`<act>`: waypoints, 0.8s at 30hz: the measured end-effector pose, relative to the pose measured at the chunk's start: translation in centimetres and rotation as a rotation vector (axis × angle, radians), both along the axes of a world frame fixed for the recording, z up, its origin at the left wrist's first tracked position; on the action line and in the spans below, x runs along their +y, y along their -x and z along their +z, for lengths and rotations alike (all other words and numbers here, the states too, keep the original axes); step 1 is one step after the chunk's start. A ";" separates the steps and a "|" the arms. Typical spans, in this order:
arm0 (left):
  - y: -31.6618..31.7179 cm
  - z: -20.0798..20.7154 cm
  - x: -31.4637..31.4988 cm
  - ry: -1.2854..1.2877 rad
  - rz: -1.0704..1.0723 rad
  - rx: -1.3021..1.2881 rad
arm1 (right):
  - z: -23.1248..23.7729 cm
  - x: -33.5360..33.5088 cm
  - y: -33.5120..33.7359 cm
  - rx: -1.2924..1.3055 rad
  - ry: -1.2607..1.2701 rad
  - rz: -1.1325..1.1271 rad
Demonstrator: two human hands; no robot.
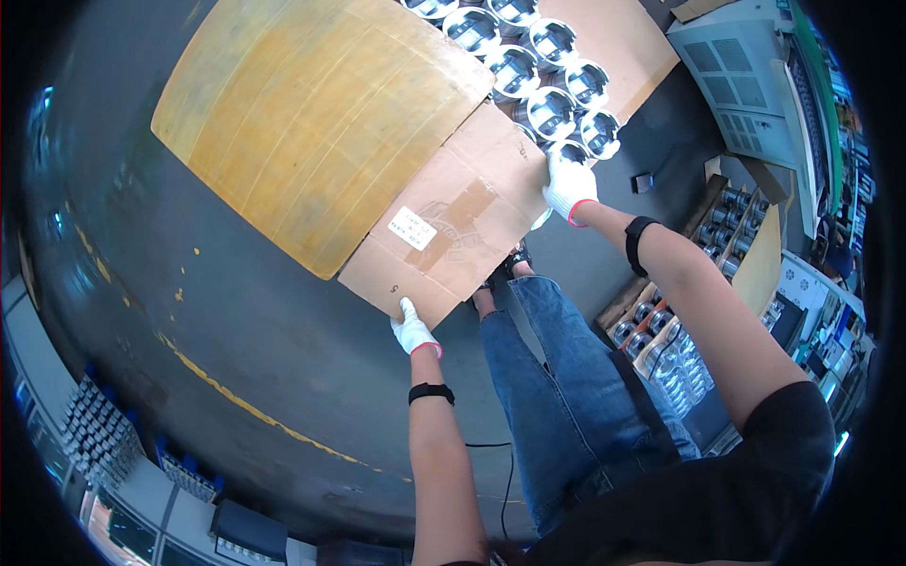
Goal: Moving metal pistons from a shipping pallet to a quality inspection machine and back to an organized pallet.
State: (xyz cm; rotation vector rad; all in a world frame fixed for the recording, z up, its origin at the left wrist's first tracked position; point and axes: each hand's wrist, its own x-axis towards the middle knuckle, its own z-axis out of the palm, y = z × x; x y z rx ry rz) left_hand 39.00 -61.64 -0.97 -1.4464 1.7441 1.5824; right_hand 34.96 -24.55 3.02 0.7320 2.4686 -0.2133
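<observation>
Both my hands wear white gloves with red cuffs. A brown cardboard sheet (510,198) with a strip of tape and a white label slants across the middle, held between them. My left hand (413,330) grips its near left corner, thumb on top and the other fingers hidden below. At the right edge, my right hand (571,182) is closed on the sheet, next to the nearest of several shiny metal pistons (552,113). The pistons stand in rows on more cardboard (613,47). Against the sheet's far left edge lies a large yellowish-brown board (321,123).
Crates of pistons (651,321) sit on the right beside my legs. A pale vented cabinet (727,85) stands at the far right. Racks of metal parts (94,429) line the lower left. A yellow line (226,391) crosses the dark floor; a black cable (510,481) hangs by my legs.
</observation>
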 end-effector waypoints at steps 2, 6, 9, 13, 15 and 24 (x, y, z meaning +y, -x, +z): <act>0.2 0.3 0.0 0.000 -0.019 -0.006 | -0.3 -0.1 -0.2 0.008 -0.014 -0.014; 0.2 0.9 -0.3 -0.041 -0.070 -0.034 | 0.3 -0.3 0.0 0.034 -0.021 -0.035; 0.2 1.7 -0.7 -0.017 -0.136 -0.079 | 0.8 -0.2 -1.1 0.025 -0.040 -0.108; -1.3 4.1 -2.8 0.185 -0.117 -0.226 | 4.9 -0.7 -5.0 0.069 -0.039 -0.068; -3.2 5.4 -5.2 0.250 -0.167 -0.230 | 7.9 -1.0 -9.8 0.112 -0.003 -0.065; -8.8 13.8 -14.2 -0.134 -0.903 -0.743 | 22.1 -3.7 -39.9 -0.474 0.278 -0.712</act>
